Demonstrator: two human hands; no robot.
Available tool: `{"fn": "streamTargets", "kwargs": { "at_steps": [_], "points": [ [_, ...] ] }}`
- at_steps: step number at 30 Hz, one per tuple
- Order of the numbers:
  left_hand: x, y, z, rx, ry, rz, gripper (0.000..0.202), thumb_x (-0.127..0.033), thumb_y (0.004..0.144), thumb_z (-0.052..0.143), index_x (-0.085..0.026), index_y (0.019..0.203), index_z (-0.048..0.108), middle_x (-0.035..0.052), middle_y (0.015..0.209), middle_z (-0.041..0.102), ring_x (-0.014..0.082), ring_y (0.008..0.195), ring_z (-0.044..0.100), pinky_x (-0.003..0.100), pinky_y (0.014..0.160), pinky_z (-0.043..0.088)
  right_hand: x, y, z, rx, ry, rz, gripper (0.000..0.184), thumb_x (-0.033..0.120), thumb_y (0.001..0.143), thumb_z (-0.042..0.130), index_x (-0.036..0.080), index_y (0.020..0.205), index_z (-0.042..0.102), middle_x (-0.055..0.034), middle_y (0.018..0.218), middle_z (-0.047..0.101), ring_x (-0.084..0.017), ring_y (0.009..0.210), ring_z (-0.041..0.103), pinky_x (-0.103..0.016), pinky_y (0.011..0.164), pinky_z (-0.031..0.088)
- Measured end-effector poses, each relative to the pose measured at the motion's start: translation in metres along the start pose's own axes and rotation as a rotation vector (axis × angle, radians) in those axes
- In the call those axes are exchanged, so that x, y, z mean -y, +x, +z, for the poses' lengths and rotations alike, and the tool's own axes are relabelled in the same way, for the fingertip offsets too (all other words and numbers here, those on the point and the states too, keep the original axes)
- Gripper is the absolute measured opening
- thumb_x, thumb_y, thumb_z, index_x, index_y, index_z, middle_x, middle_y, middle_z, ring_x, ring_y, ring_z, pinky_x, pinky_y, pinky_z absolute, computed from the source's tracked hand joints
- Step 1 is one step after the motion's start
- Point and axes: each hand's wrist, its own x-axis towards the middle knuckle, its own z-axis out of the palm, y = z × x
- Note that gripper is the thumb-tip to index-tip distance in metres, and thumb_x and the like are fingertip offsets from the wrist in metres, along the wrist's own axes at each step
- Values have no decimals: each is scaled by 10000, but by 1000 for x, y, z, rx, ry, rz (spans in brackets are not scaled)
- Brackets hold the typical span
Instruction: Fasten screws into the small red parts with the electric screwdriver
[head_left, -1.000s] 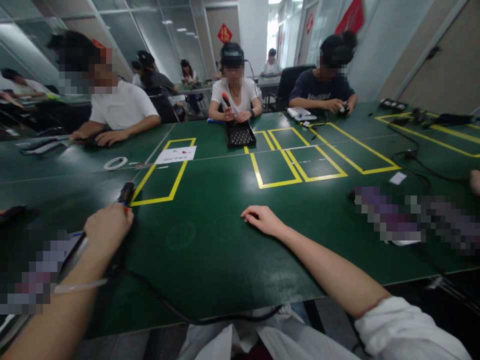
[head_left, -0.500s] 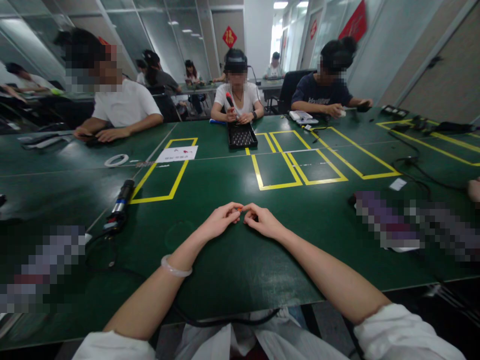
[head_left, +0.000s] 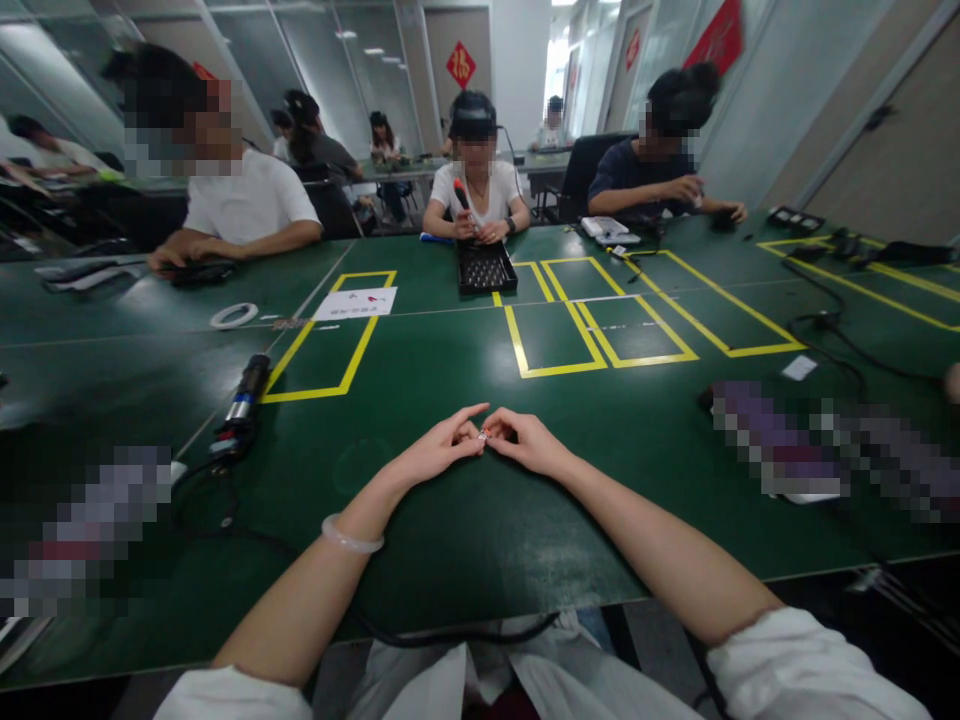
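Note:
Low over the table's near middle, my left hand [head_left: 444, 446] and my right hand [head_left: 531, 446] meet at the fingertips. Between them is a tiny orange-and-white part [head_left: 484, 436], too small for me to tell its kind. My left thumb and bent fingers pinch it from one side while the left index finger sticks out above. The right thumb and fingertips close on its other side. Fingers hide most of the part. A pale bangle [head_left: 352, 537] circles my left wrist.
On the green table [head_left: 420, 360] are yellow tape outlines [head_left: 564, 371], a white paper sign [head_left: 356, 303] and a tape roll [head_left: 233, 316]. A black cylindrical tool [head_left: 246, 395] with a cable lies left. Opposite, a person [head_left: 480, 190] works over a black tray [head_left: 486, 271].
My left index finger has straightened and lifted away from the right fingertips. The small part now shows more between my hands, with a whitish area visible beside the orange.

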Motion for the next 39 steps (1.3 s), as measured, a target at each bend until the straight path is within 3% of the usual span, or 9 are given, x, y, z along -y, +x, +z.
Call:
{"fn": "streamTargets", "kwargs": {
  "at_steps": [8, 14, 20, 24, 39],
  "points": [
    [0, -2, -4, 45, -22, -8, 674, -332, 861, 566, -191, 1456, 283, -2, 833, 542, 132, 802, 515, 281, 784, 395, -2, 0, 0, 25, -19, -26, 181, 207, 844, 570, 165, 1021, 568, -9, 816, 631, -121, 695, 575, -242, 685, 467],
    [-2, -2, -3, -3, -17, -26, 670, -333, 838, 593, -192, 1431, 315, 11, 887, 576, 141, 843, 549, 293, 804, 418, 1, 0, 0, -3, -57, 8, 133, 224, 849, 579, 171, 970, 584, -12, 822, 628, -126, 702, 570, -243, 681, 466],
    [2, 1, -3, -72, -7, 9, 455, -319, 803, 647, -159, 1197, 485, 41, 937, 598, 143, 867, 573, 306, 831, 440, -2, 0, -3, -78, -97, 9, 127, 226, 850, 580, 177, 966, 572, -3, 801, 617, -122, 687, 566, -234, 667, 453],
    [7, 4, -1, -116, 7, 30, 348, -310, 784, 668, -145, 1049, 515, 43, 945, 590, 119, 817, 556, 289, 797, 451, 1, 0, -4, -80, -153, 0, 123, 208, 841, 582, 179, 960, 575, 1, 789, 617, -121, 679, 564, -231, 660, 445],
    [1, 4, -1, -111, 63, 23, 267, -317, 799, 635, -141, 979, 546, 36, 901, 589, 121, 789, 547, 275, 751, 454, -2, -1, 0, -50, -177, -7, 154, 166, 833, 569, 191, 985, 566, 2, 817, 625, -126, 700, 575, -236, 674, 449]
  ]
}}
